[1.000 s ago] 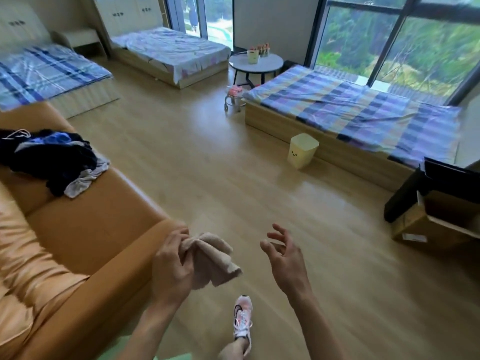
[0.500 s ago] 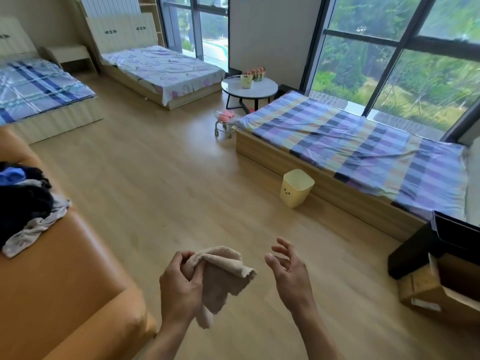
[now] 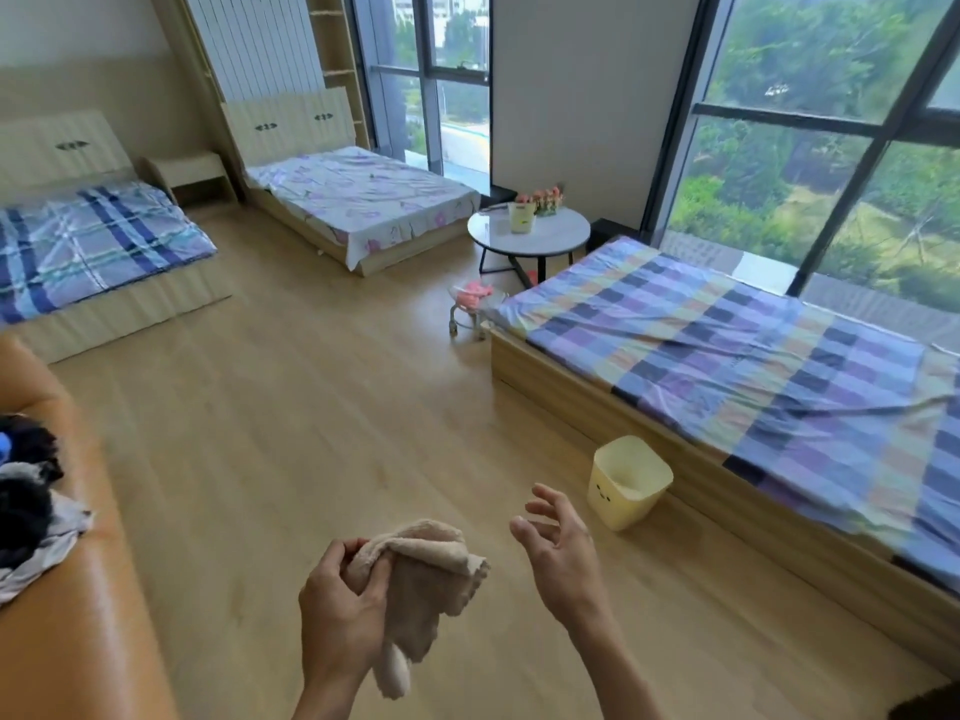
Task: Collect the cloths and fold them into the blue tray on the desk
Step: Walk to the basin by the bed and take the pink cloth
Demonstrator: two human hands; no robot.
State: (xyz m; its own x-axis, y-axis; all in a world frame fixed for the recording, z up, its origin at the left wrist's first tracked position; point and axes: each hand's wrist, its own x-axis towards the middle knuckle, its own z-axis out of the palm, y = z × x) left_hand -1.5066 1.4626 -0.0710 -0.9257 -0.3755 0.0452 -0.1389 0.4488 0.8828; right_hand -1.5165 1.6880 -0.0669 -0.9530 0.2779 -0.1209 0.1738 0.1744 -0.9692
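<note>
My left hand [image 3: 337, 610] grips a crumpled beige cloth [image 3: 426, 579] low in the middle of the view; the cloth hangs down past my palm. Just to its right, my right hand [image 3: 558, 553] is held up with fingers spread and nothing in it, apart from the cloth. A heap of dark, blue and grey clothes [image 3: 26, 506] lies on the orange sofa [image 3: 78, 631] at the left edge. No blue tray or desk is in view.
Wooden floor stretches ahead. A checked bed [image 3: 737, 376] runs along the right, with a pale yellow bin [image 3: 628, 480] at its side. A round white table [image 3: 530, 233], a small pink-topped stool [image 3: 470, 304] and two more beds [image 3: 363, 200] stand farther back.
The view has lifted and swung right: the sofa and clothes heap slid toward the left edge, the cardboard box left the frame. My left hand keeps the beige cloth; the right stays open.
</note>
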